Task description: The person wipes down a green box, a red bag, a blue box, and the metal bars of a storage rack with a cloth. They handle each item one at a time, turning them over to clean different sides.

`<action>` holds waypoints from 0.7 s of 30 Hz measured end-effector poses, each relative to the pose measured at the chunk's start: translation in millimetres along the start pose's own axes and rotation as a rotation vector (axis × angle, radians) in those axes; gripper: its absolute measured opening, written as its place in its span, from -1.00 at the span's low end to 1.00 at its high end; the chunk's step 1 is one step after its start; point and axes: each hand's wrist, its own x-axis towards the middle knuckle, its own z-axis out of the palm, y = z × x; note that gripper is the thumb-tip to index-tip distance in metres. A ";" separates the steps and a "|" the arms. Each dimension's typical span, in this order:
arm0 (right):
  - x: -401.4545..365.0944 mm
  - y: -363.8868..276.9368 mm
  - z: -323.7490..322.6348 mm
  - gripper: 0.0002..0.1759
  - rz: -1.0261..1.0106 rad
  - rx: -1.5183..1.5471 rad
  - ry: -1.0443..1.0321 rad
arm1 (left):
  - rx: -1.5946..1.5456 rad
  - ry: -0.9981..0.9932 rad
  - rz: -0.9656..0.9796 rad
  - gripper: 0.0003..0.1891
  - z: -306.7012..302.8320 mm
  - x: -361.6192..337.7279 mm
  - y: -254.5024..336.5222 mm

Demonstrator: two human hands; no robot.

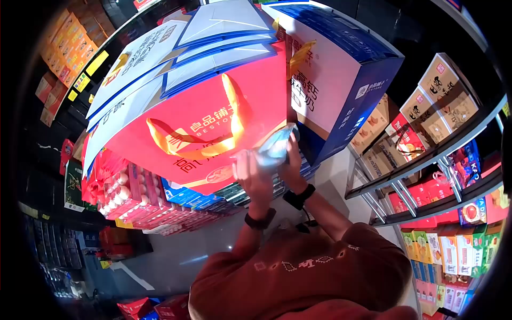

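Note:
Both hands are raised in front of the body, close together. Between them is a small light-blue and silvery packet (274,148), blurred. My left hand (252,173) has its fingers against the packet's left side. On the other side my right hand (290,162) grips its edge. Just beyond the hands stands a large red gift bag (250,85) with yellow ribbon handles (234,106). A blue and white carton (357,80) stands to its right. Folded white bags with blue edges (218,24) lie along the top of the red bag.
Egg trays (128,192) are stacked at the lower left of the bag. A metal ladder (421,184) leans on the right, before brown boxes (440,98). Small colourful boxes (461,253) fill the lower right. Grey floor (186,250) shows below.

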 end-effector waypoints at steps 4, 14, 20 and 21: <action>24.1 -36.1 -18.6 -0.23 0.075 0.026 -0.025 | -0.190 0.007 -0.082 -0.50 1.0 18.0 16.0; 126.0 -104.4 -121.7 -0.67 -0.297 -0.533 0.179 | -0.484 0.243 0.213 -0.42 -11.4 136.6 110.0; 173.0 -69.2 -148.6 -0.49 -0.582 -0.648 0.246 | -0.681 -0.050 0.071 -0.41 21.2 158.6 129.3; 176.1 -60.7 -151.0 -0.49 -0.514 -0.584 0.195 | -0.718 -0.099 0.022 -0.41 28.5 153.9 128.1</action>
